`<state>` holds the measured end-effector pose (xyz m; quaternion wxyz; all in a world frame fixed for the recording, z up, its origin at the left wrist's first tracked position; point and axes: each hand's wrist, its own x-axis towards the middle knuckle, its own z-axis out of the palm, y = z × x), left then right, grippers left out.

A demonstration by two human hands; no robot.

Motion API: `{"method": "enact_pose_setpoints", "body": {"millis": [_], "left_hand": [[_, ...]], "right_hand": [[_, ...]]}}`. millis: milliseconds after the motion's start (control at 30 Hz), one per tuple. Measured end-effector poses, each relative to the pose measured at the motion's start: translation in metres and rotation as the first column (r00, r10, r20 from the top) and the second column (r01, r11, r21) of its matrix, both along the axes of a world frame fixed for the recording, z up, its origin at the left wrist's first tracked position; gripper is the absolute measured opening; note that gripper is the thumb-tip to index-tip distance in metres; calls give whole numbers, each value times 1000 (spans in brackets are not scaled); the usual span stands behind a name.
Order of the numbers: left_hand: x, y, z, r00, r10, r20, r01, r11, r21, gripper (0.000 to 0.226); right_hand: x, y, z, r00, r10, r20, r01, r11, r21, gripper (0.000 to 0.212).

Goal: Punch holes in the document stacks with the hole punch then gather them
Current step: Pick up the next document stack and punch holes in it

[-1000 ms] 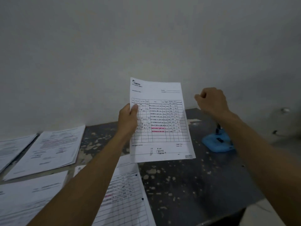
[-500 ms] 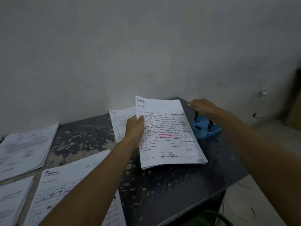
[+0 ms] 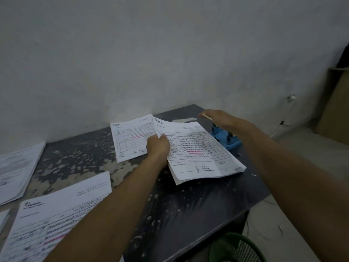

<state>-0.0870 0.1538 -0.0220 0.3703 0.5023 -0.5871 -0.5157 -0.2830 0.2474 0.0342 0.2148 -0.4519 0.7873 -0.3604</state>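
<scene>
Head view: the left hand (image 3: 157, 146), which a second ago held the paper stack (image 3: 200, 154) upright in the air, now has it low over the desk (image 3: 188, 201), fingers pinching its left edge, its right edge nearing the blue hole punch (image 3: 225, 138) at the far right corner. The right hand (image 3: 217, 118) has come down flat on the lever, fingers straight. Punching looks imminent. A green basket (image 3: 236, 248) stands below the desk; its contents cannot be made out.

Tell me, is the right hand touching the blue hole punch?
Touching. The head view shows the right hand lying flat on the lever of the blue hole punch, no gap between them.
</scene>
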Motion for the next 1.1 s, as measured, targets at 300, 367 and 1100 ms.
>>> {"method": "enact_pose_setpoints", "body": {"millis": [300, 367, 1100], "left_hand": [[-26, 8, -2, 1000, 28, 12, -29, 999, 35, 32], [-29, 11, -5, 999, 45, 11, -45, 998, 50, 32], [-38, 25, -25, 996, 75, 48, -77, 997, 26, 37]], "right_hand": [[-5, 3, -1, 999, 32, 5, -32, 999, -3, 40], [-6, 2, -2, 999, 33, -6, -34, 999, -4, 41], [-6, -1, -10, 998, 54, 29, -55, 998, 17, 47]]}}
